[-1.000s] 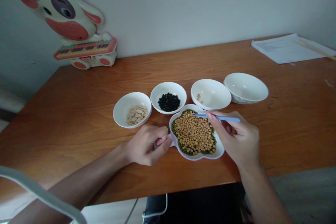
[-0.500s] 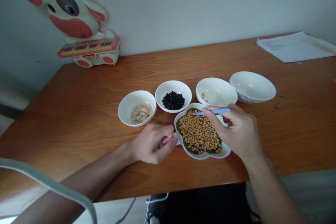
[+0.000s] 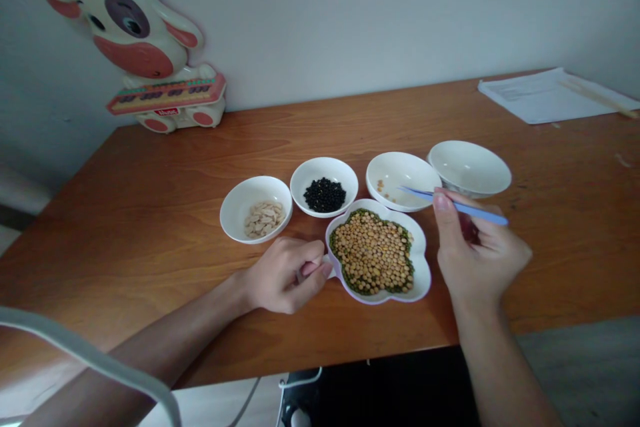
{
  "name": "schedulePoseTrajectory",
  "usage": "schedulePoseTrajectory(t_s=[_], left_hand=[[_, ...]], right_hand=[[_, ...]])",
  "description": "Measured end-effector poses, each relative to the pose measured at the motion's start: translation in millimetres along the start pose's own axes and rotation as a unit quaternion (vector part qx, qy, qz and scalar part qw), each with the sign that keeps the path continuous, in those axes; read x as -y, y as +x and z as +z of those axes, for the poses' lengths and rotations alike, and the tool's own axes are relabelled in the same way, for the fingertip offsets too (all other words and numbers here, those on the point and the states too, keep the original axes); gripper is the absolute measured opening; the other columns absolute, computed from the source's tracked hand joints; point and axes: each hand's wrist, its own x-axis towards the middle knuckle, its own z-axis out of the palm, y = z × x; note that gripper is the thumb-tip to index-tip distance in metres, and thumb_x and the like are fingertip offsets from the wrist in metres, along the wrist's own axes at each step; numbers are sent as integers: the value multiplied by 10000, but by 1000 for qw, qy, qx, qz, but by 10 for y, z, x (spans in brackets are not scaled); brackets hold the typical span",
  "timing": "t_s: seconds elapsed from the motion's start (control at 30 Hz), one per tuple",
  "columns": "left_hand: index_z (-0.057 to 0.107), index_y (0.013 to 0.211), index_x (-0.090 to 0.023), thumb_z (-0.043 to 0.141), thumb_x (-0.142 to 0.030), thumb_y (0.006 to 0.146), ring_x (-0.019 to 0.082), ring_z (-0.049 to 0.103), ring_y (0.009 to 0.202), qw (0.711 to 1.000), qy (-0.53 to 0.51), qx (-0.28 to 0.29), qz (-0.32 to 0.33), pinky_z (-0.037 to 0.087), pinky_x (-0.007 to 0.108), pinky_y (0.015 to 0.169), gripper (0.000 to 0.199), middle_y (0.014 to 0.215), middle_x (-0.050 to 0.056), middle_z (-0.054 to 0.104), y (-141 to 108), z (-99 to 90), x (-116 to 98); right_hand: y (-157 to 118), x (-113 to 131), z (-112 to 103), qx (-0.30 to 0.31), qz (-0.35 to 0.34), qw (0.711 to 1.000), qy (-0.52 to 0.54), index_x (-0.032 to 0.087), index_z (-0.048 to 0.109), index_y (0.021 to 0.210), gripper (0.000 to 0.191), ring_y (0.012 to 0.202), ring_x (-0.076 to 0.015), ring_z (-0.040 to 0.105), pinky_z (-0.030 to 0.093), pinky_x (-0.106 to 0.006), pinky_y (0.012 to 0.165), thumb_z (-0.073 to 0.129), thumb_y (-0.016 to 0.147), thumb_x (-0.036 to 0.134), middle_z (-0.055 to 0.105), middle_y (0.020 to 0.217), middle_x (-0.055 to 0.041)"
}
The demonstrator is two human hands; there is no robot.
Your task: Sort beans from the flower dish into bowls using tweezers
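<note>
Tweezers: thin and blue, held in the right hand, with the back end sticking out past the fingers.
Way they point: the tips point left and a bit away from the person, over a white bowl.
Long line: they lie almost flat and level, low over the bench, and run from right to left.
Tips: they are close together above the bowl. If they have hold of anything, it is too small to tell.
Right hand: half closed, pinching the tweezers between the thumb and fingers. It is just right of the flower-shaped dish and not touching it.
Left hand: curled shut around the small handle of the dish.
Dish: white with a purple edge, full of yellow peas on top of green beans.
Bowl under the tips: it has a few yellow peas in it.
Other bowls: one has pale seeds, one has black beans, and one sits tilted, touching the bowl with the peas.
Back of the bench: a toy cow and some papers.
</note>
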Motion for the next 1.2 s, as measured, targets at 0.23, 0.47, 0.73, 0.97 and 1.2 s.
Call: schedulePoseTrajectory(t_s=[0.23,0.47,0.73,0.97,1.2], left_hand=[[301,720,-226,539,-147,962,69,317,508,1000,2,6,-3,255,241,506,348,609,-70,377,22,-9,-20],[307,721,-221,551,-136,955,65,314,509,1000,-3,5,0,247,236,511,349,609,-72,375,16,-4,-14],[308,730,-222,559,-126,948,66,322,512,1000,-5,3,4,249,234,513,346,617,-73,375,19,-9,-10],[305,728,-224,558,-124,946,68,317,509,1000,-8,5,3,251,237,512,349,616,-75,367,11,-5,-2],[301,726,-225,560,-127,946,68,320,508,1000,-8,4,-1,247,237,511,354,614,-76,361,21,-2,-10]], right_hand=[[0,117,-23,129,-109,983,74,280,794,1070,249,779,-190,719,586,-352,736,772,874,127,829,956,-8],[-1,76,-16,171,-79,979,73,286,812,1061,227,736,-181,695,577,-346,686,779,877,157,836,968,1],[-7,67,-9,198,-52,976,71,309,817,1077,214,766,-171,712,590,-331,687,770,902,195,838,1005,15],[-2,61,1,204,-48,975,67,299,818,1072,192,747,-167,697,578,-322,662,765,910,209,837,990,12],[-6,80,-12,183,-60,979,66,313,812,1086,236,715,-165,680,555,-325,647,768,899,175,837,988,22]])
